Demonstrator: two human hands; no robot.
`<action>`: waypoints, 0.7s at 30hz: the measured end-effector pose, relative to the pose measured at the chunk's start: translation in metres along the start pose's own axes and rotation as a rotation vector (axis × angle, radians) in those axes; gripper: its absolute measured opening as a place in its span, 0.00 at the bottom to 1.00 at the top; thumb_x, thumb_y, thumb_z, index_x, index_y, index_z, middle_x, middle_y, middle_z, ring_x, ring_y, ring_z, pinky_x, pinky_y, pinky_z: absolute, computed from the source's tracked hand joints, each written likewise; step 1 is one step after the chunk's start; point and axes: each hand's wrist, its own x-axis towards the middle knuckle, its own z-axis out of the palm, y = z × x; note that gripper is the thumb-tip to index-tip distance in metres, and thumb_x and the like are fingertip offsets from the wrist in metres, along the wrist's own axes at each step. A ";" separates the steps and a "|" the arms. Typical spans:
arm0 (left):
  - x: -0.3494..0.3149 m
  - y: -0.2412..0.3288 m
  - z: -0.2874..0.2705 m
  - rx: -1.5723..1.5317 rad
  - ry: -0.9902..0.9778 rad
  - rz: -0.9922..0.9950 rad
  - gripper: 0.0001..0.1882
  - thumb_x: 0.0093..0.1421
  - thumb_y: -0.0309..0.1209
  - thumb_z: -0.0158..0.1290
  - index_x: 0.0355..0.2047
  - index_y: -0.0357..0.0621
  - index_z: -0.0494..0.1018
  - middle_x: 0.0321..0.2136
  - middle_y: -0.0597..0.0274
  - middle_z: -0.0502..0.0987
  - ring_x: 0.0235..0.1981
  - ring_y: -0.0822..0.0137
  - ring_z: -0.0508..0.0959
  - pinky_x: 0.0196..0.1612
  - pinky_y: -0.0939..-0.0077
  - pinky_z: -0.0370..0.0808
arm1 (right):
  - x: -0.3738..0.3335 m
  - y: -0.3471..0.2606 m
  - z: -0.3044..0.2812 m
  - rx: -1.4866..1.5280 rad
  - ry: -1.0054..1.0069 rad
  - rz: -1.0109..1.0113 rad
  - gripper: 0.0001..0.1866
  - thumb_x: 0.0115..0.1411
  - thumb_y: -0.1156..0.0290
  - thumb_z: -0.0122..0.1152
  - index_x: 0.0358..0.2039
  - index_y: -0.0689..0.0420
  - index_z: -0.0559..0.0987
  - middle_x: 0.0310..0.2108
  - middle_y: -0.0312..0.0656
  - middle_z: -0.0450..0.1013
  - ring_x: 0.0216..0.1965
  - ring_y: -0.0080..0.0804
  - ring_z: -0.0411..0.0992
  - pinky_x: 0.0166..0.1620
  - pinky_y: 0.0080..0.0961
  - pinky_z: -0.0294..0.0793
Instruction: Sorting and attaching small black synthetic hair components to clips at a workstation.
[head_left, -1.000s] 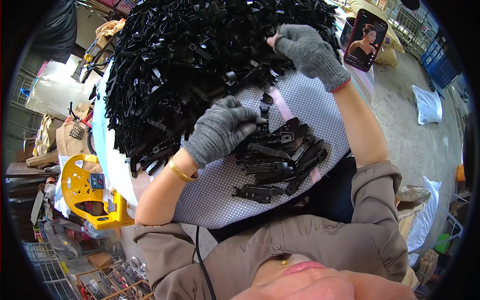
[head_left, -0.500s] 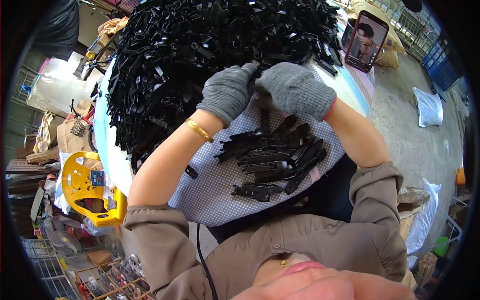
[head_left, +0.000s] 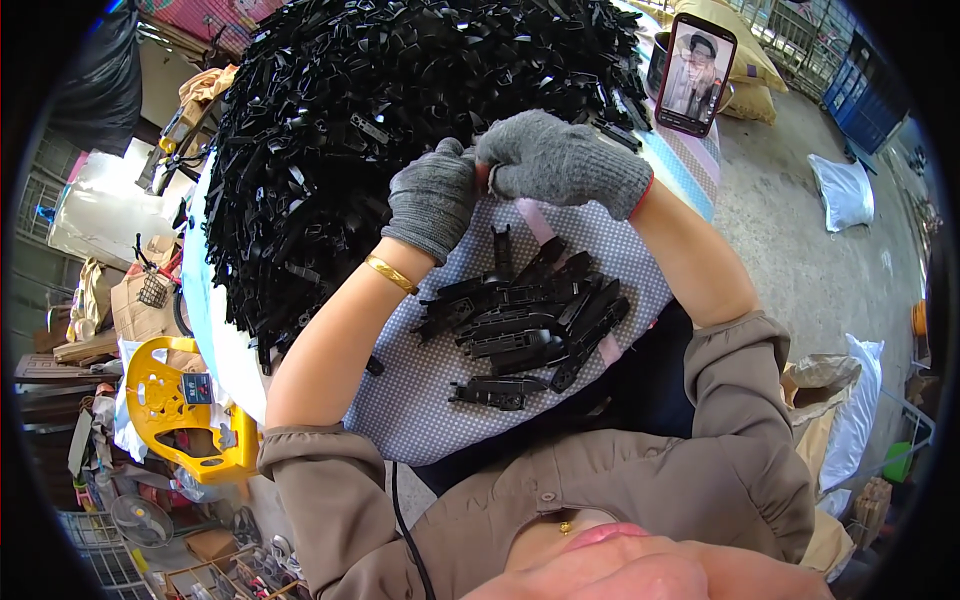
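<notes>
Several slim black plastic parts (head_left: 520, 345) lie in a loose cluster on the cloth-covered table (head_left: 410, 410), on the person's side of the heap (head_left: 320, 130) of similar black parts. Two hands in grey gloves meet at the heap's near edge. The left hand (head_left: 435, 205) is mostly closed, its fingers curled inward; the right hand (head_left: 565, 165) is likewise bent, its bare fingertips drawn in against the left. Whether a part is gripped between them cannot be told, the meeting point being small and partly screened by the fingers.

Compared with one second earlier, the right hand has come in from the heap's right-hand border, and the left hand has moved from the cluster to the heap's near edge. Half a second earlier, the hands were already together there. To the right of the heap, a phone (head_left: 697, 75) stands upright, its screen showing a different picture from before. Left of the heap, and nearer the person, is a yellow plastic chair (head_left: 155, 385).
</notes>
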 end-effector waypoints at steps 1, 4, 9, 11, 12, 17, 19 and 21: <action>0.001 -0.002 0.003 -0.009 0.011 0.011 0.09 0.53 0.36 0.51 0.33 0.49 0.73 0.32 0.59 0.74 0.33 0.57 0.77 0.34 0.66 0.75 | -0.002 -0.001 -0.004 0.175 -0.025 0.131 0.12 0.54 0.69 0.55 0.38 0.59 0.77 0.31 0.42 0.75 0.33 0.30 0.73 0.40 0.28 0.74; -0.007 -0.007 -0.006 -0.210 0.160 0.038 0.09 0.51 0.34 0.53 0.33 0.49 0.74 0.32 0.59 0.75 0.33 0.54 0.77 0.34 0.64 0.74 | 0.004 0.010 -0.004 0.339 0.131 0.100 0.12 0.54 0.69 0.56 0.38 0.59 0.77 0.31 0.42 0.75 0.32 0.27 0.73 0.39 0.24 0.74; -0.019 -0.028 -0.009 -0.831 0.309 -0.070 0.15 0.57 0.30 0.51 0.45 0.41 0.71 0.28 0.57 0.78 0.28 0.69 0.77 0.35 0.79 0.74 | 0.004 0.021 -0.003 0.793 0.288 0.059 0.10 0.57 0.69 0.59 0.37 0.59 0.78 0.29 0.35 0.75 0.31 0.19 0.71 0.35 0.17 0.72; -0.028 -0.033 -0.014 -1.140 0.256 -0.126 0.15 0.58 0.30 0.50 0.45 0.39 0.70 0.26 0.60 0.77 0.27 0.72 0.76 0.34 0.81 0.73 | 0.006 0.018 0.000 0.784 0.259 0.090 0.10 0.57 0.69 0.58 0.37 0.60 0.78 0.29 0.35 0.75 0.30 0.18 0.71 0.35 0.16 0.73; -0.033 -0.033 -0.017 -1.448 0.198 -0.185 0.15 0.59 0.31 0.49 0.45 0.37 0.70 0.24 0.63 0.76 0.26 0.75 0.75 0.33 0.82 0.73 | 0.006 0.016 0.002 0.774 0.228 0.120 0.10 0.57 0.70 0.56 0.38 0.60 0.78 0.30 0.36 0.75 0.30 0.18 0.70 0.35 0.15 0.73; -0.057 -0.038 -0.027 -1.661 -0.159 -0.212 0.19 0.63 0.35 0.41 0.51 0.36 0.66 0.21 0.68 0.73 0.18 0.82 0.66 0.20 0.90 0.62 | 0.004 0.004 0.005 0.861 0.164 0.135 0.10 0.57 0.68 0.58 0.37 0.60 0.78 0.24 0.32 0.72 0.25 0.16 0.66 0.29 0.13 0.68; -0.060 -0.034 -0.029 -1.631 -0.181 -0.237 0.18 0.63 0.36 0.44 0.48 0.37 0.68 0.18 0.70 0.70 0.18 0.83 0.65 0.20 0.90 0.62 | 0.004 0.005 0.009 0.902 0.160 0.121 0.11 0.56 0.66 0.60 0.35 0.59 0.79 0.21 0.31 0.70 0.22 0.15 0.64 0.26 0.13 0.66; -0.060 -0.031 -0.033 -1.583 -0.184 -0.267 0.18 0.62 0.37 0.45 0.47 0.37 0.69 0.18 0.72 0.69 0.18 0.84 0.65 0.20 0.91 0.62 | 0.002 0.002 0.008 0.872 0.130 0.127 0.11 0.56 0.66 0.60 0.35 0.60 0.79 0.23 0.32 0.71 0.24 0.16 0.66 0.27 0.14 0.67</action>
